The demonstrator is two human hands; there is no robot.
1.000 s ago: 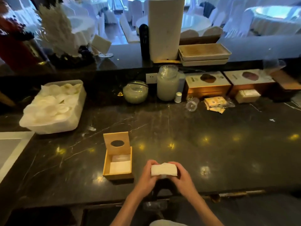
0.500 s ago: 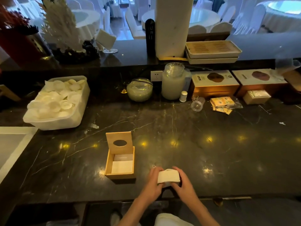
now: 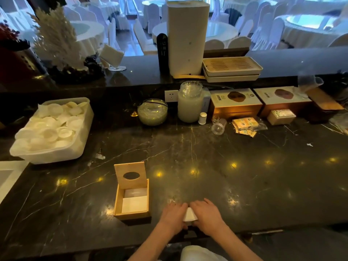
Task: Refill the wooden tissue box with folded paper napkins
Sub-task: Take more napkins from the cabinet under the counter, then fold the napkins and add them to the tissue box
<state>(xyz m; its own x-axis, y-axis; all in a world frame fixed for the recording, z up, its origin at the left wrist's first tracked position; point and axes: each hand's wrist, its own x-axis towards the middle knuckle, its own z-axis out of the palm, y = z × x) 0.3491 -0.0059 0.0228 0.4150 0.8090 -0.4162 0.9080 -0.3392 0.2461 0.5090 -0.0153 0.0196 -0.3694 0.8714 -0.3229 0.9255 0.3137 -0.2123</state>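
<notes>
The wooden tissue box (image 3: 117, 201) stands open near the counter's front edge, its lid (image 3: 130, 176) with an oval hole tipped up at the back. White folded napkins (image 3: 134, 203) lie inside it. Just right of the box, my left hand (image 3: 174, 215) and my right hand (image 3: 206, 213) cover a white folded napkin stack (image 3: 189, 215) on the counter, palms down, fingertips meeting. Only a small wedge of the stack shows between the hands.
A dark marble counter (image 3: 207, 166) carries a white plastic tub of small dishes (image 3: 50, 130) at left. Along the back stand a glass bowl (image 3: 152, 112), a tall jar (image 3: 190, 102), boxed goods (image 3: 235, 102), sachets (image 3: 244, 125) and a tipped glass (image 3: 218, 126).
The hands held the napkin stack up between them, its front face showing. Now both hands lie over it, lower on the counter, and hide most of it.
</notes>
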